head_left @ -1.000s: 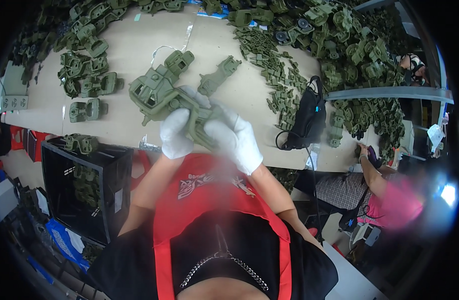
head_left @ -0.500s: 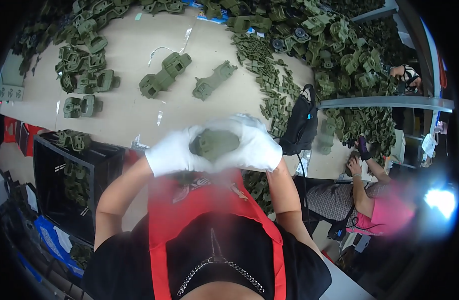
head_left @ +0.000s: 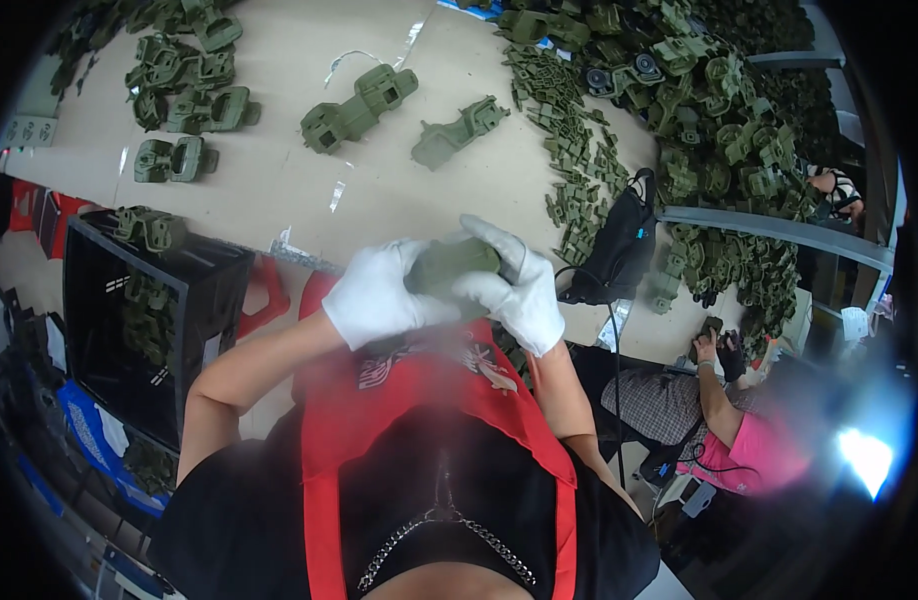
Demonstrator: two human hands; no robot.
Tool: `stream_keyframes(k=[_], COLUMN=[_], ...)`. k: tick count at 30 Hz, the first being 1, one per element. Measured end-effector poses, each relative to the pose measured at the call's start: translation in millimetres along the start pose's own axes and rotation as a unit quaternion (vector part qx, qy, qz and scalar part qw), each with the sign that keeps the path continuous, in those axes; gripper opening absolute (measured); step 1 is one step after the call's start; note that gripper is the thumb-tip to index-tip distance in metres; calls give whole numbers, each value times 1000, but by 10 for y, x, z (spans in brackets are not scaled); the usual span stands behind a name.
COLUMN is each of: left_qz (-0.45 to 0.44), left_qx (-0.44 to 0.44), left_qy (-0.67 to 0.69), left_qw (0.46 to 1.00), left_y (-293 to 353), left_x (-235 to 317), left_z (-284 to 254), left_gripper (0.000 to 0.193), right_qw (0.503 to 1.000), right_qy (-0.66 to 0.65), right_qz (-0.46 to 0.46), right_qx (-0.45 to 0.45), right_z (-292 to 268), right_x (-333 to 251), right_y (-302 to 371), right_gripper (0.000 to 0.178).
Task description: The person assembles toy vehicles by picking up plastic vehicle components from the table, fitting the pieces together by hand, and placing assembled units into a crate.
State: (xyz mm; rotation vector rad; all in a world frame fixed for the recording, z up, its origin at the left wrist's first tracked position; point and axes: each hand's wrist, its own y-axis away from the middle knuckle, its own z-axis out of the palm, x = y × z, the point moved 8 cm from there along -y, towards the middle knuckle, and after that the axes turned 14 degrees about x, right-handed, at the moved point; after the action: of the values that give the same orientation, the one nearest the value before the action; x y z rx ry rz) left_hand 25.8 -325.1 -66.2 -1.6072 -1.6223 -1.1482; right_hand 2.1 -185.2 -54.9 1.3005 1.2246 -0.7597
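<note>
Grips an olive-green molded part [head_left: 449, 262] in front of the red apron [head_left: 364, 410], near the edge of the table [head_left: 269, 195]: curls the white-gloved left hand [head_left: 384, 295] around one end, bends the parted thumb and fingers [head_left: 491, 234] of the right hand [head_left: 516, 285] about the other.

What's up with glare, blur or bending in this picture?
In the head view, white glare flares near the co-worker's pink shirt; there too, haze veils part of the red apron, and the held green molded part looks soft; in that same view, fisheye distortion bows the grey rail, and the corners go black.
</note>
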Motion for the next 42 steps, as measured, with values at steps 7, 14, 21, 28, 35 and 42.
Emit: stream_keyframes(k=[7,14,21,28,35,42], left_qz=[-18,104,11,-122,-152,-148], left_qx=[114,115,18,61,83,12], left_qy=[46,30,-113,166,184,164], left_qw=[992,987,993,977,968,975], left_y=[101,177,23,203,223,301], left_x=[114,231,94,-363,-512,-499], left_z=[-118,-75,-15,-236,-106,62], left_gripper=[87,79,92,93,74,72], right_qw=[993,992,994,958,948,922], right_qy=[-56,58,-75,-254,253,351], right_qz=[-66,-113,76,95,-167,-92], right_qx=[-79,-27,3,96,94,-137], right_z=[-53,66,-106,-589,-380,577], right_x=[-101,-345,230,527,-132,-62], right_y=[-39,122,-94,-64,-8,82], right_gripper=[69,47,45,40,56,55])
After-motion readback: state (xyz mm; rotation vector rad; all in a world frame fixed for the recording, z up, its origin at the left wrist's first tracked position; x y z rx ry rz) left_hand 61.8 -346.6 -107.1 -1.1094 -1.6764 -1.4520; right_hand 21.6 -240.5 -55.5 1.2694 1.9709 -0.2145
